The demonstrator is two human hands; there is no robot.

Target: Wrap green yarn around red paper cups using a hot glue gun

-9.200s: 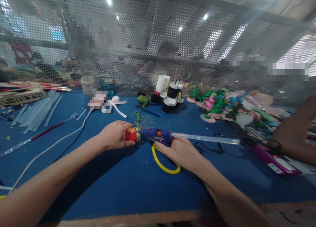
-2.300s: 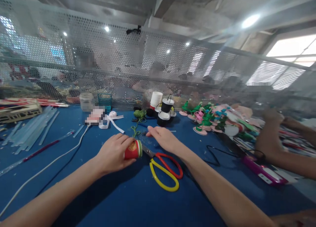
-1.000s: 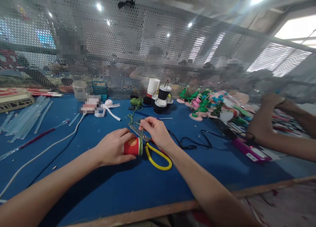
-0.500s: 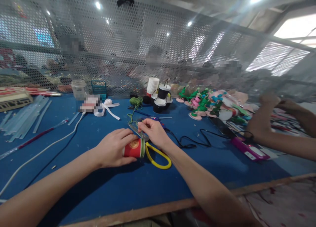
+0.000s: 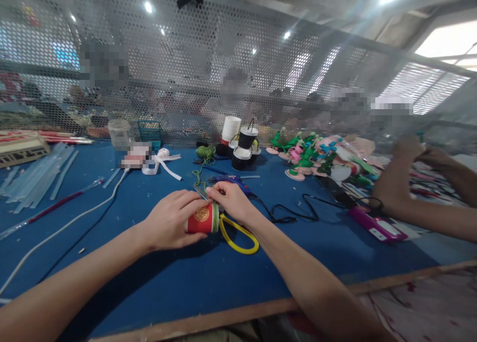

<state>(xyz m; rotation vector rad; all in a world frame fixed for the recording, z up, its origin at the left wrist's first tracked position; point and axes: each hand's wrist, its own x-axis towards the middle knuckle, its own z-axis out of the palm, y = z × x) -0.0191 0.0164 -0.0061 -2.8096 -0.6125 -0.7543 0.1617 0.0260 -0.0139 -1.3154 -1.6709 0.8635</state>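
My left hand (image 5: pixel 169 227) wraps the red paper cup (image 5: pixel 201 219), lying sideways on the blue table (image 5: pixel 179 287); my right hand (image 5: pixel 230 199) pinches green cord at its rim. My right fingers have dropped closer to the cup since half a second ago. Yellow-handled scissors (image 5: pixel 238 235) lie just beside, glue gun (image 5: pixel 231 179) behind.

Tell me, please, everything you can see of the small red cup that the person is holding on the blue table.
The red cup is small and looks like paper, with a round gold emblem on its side and a green band around its rim. It lies on its side, its rim towards the right, low over the blue table. The left hand wraps its base end, and the right hand pinches at the green rim. Scissors with a yellow handle loop lie right beside it. Its inside is hidden.
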